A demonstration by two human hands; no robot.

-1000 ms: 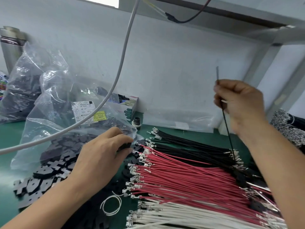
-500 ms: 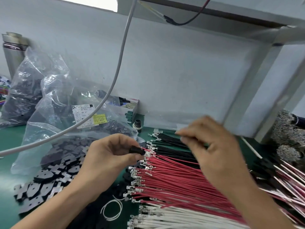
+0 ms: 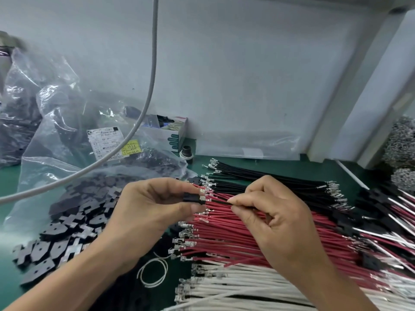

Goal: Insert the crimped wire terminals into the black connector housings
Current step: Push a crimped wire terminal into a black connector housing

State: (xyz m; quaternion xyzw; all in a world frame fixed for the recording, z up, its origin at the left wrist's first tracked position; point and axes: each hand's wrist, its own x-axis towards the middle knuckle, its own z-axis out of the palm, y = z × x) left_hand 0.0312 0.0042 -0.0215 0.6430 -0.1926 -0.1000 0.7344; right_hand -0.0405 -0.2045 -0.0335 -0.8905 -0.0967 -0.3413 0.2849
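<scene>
The left hand (image 3: 152,212) is pinching a black housing (image 3: 190,197), and the right hand (image 3: 271,218) is pinching a black wire (image 3: 219,202) whose metal tip (image 3: 202,199) is touching the housing.

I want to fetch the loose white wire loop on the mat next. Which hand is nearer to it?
Left. The left hand holds a black connector housing just above and left of the white wire loop; the right hand, pinching a black wire, is farther off to the loop's right.

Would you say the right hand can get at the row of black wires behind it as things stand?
Probably not freely: the right hand already pinches a black wire aimed at the housing. Nothing blocks the black wires, though.
</scene>
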